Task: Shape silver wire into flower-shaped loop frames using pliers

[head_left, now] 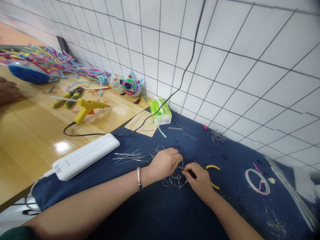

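Note:
Over the dark blue cloth, my left hand (165, 163) is closed in a pinch at the upper side of a bent, looped wire piece (176, 180). My right hand (198, 178) pinches the same wire at its right side, the thumb and forefinger tips close to my left fingers. Thin silvery loops spread below and to the left of both hands. Yellow-handled pliers (213, 167) lie just behind my right hand, their head hidden by it. Straight wire lengths (128, 156) are scattered to the left of my left hand.
A white power strip (87, 156) lies on the left. On the wooden table (37, 133) are a yellow glue gun (86, 108), cutters (67, 97) and pipe cleaners (67, 63). Another person's hand (8, 90) shows far left. A tissue pack (160, 111) and tape roll (257, 181) lie on the cloth.

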Demonstrator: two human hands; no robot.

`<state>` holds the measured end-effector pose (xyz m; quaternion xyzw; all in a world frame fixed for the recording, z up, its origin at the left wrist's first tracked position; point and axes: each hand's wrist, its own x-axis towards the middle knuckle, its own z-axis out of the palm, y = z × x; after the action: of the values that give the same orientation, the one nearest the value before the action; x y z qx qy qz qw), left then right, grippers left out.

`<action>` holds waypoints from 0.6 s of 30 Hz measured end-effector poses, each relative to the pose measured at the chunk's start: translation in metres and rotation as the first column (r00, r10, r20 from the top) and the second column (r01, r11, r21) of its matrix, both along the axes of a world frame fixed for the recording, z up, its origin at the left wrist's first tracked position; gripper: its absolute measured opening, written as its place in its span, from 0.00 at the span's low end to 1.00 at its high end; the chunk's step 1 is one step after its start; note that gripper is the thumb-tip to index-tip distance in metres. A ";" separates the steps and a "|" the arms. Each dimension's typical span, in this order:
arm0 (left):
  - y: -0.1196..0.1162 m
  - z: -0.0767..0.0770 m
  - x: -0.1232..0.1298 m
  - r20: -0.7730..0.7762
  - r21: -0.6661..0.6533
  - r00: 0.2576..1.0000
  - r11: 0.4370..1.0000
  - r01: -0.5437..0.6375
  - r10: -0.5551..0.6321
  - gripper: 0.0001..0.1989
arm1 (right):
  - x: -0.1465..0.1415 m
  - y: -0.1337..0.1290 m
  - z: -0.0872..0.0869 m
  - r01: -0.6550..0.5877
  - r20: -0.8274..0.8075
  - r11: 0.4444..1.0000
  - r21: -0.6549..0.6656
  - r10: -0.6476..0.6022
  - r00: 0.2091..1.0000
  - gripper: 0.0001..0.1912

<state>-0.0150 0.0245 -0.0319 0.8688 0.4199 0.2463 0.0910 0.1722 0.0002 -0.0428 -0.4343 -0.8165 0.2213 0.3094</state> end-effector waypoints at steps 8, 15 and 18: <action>-0.001 0.007 0.001 -0.135 0.071 0.991 0.997 0.009 0.001 0.08 | 0.002 0.002 -0.004 -0.119 0.003 0.984 0.131 0.119 0.993 0.03; -0.002 0.013 0.000 -0.181 0.102 0.974 0.982 0.160 -0.139 0.05 | 0.003 0.002 -0.006 -0.171 0.040 0.969 0.176 0.166 0.985 0.04; 0.001 0.011 -0.001 -0.106 0.046 0.979 0.983 0.179 -0.173 0.06 | 0.003 0.003 -0.003 -0.160 0.015 0.980 0.119 0.160 0.987 0.04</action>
<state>-0.0156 0.0253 -0.0210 0.9161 0.3386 0.2041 0.0669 0.1752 0.0030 -0.0455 -0.3485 -0.8614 0.1947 0.3140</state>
